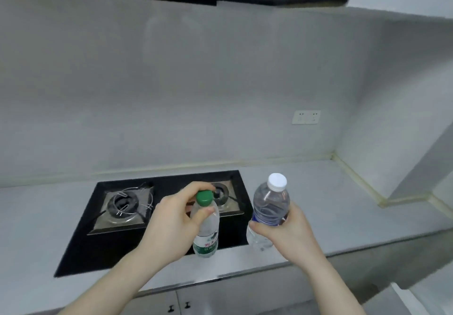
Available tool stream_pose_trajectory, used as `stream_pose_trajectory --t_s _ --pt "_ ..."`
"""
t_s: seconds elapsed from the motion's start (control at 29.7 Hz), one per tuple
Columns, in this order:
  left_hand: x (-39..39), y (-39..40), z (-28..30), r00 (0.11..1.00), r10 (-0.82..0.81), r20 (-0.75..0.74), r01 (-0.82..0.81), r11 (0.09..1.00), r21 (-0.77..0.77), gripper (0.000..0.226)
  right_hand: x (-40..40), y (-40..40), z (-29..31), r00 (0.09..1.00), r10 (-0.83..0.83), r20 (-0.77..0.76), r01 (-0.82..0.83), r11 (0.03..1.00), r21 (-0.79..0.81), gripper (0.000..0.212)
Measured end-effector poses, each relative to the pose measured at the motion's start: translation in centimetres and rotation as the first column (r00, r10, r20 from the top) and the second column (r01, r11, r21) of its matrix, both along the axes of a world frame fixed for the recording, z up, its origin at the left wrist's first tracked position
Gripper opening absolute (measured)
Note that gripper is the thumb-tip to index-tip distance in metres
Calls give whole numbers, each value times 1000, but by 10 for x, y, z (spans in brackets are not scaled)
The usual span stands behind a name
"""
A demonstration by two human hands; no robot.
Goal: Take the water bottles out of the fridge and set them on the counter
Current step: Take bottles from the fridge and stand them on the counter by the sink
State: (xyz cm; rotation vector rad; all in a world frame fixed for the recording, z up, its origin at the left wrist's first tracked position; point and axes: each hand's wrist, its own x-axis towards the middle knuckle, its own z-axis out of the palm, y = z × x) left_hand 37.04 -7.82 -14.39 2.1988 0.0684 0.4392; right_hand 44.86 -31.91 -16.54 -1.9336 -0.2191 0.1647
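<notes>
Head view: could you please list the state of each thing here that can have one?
Green-cap bottle: capped, upright, base at the counter's front by the stove, neck held by the left hand.
White-cap bottle: capped, tilted, held at its middle by the right hand; whether it touches the counter is unclear.
Stove: no flame, nothing on the burners.
Cabinet doors: closed.

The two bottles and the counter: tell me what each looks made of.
Green-capped bottle: clear thin plastic, glossy; you see through it, printed label.
White-capped bottle: clear ribbed plastic, blue label, opaque plastic cap.
Counter: pale grey, smooth, probably stone or composite; its front edge looks like a metal strip.
</notes>
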Motion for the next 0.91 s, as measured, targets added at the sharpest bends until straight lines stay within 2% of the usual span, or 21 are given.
stream_pose_trajectory --t_s 0.2,0.34,0.54,0.74,0.91 --pt "-43 74 -19 962 265 -57 -266 964 -14 35 13 99 -13 961 275 -22 -276 961 -31 46" --pt "-57 107 -27 922 376 -89 -379 925 -23 37 21 144 -21 911 409 -52 -411 911 -34 45" --pt "-80 161 -33 803 589 -90 -592 806 -4 36 40 232 -33 772 631 -80 -633 774 -11 55" --pt "-109 192 -40 631 771 -85 -775 631 -39 33 50 312 -42 587 804 -90 -808 589 -5 54" --pt "-140 206 -43 483 870 -96 -875 481 -44 33 39 367 -52 438 895 -89 -899 435 -52 41"
